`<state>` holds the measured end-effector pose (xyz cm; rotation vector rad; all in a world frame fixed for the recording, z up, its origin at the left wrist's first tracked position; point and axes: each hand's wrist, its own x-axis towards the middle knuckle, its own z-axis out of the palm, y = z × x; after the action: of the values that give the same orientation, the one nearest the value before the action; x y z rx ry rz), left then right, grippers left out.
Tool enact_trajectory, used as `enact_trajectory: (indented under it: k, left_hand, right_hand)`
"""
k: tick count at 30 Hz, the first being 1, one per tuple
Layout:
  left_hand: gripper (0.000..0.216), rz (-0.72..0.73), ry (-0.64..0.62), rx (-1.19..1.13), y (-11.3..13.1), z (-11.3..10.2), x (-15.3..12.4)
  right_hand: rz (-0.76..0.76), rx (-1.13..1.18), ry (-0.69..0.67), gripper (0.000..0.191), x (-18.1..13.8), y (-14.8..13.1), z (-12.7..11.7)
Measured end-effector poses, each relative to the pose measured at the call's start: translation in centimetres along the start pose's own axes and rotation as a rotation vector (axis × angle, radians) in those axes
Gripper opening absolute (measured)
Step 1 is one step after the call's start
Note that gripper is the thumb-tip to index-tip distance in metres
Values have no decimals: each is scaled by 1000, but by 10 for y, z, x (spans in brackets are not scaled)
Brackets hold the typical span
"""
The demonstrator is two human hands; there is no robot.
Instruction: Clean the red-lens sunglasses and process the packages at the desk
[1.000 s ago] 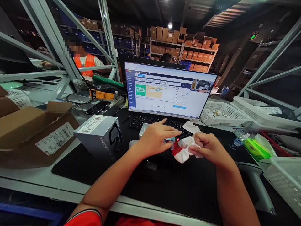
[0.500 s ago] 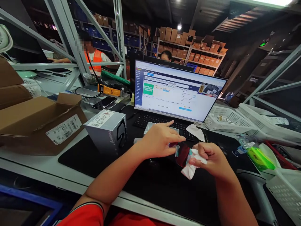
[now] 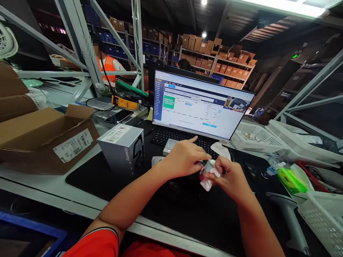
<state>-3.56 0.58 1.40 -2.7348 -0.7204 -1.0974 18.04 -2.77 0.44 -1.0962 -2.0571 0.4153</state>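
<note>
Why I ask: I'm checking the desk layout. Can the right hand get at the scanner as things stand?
Probably yes: the scanner lies to the right of the right hand, with nothing seen on top of it. That hand holds a white cloth, though, so it may need freeing first.

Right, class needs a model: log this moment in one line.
left hand: holding shiny red-tinted piece | right hand: pinching crumpled white cloth against it | nearby: silver-grey rectangular box, black keyboard

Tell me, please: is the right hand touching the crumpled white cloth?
Touching. The head view shows the right hand gripping the crumpled white cloth between its thumb and bent fingers.
</note>
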Motion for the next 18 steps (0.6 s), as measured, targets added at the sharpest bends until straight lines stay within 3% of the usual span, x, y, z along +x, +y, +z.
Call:
enact_trajectory:
  k: [5, 11, 14, 18]
  left_hand:
    - [40, -137, 28, -186, -7, -13, 0]
    - [39, -97, -1, -197, -2, -18, -1]
    - [35, -72, -1, -156, -1, -19, -3]
    - [31, -7, 22, 40, 11, -12, -4]
  right_hand:
    - [121, 374, -358, 49, -4, 11, -29]
    - [66, 467, -551, 47, -8, 19, -48]
    - [64, 444, -574, 33, -10, 21, -51]
    - [94, 323, -453, 30, -7, 22, -44]
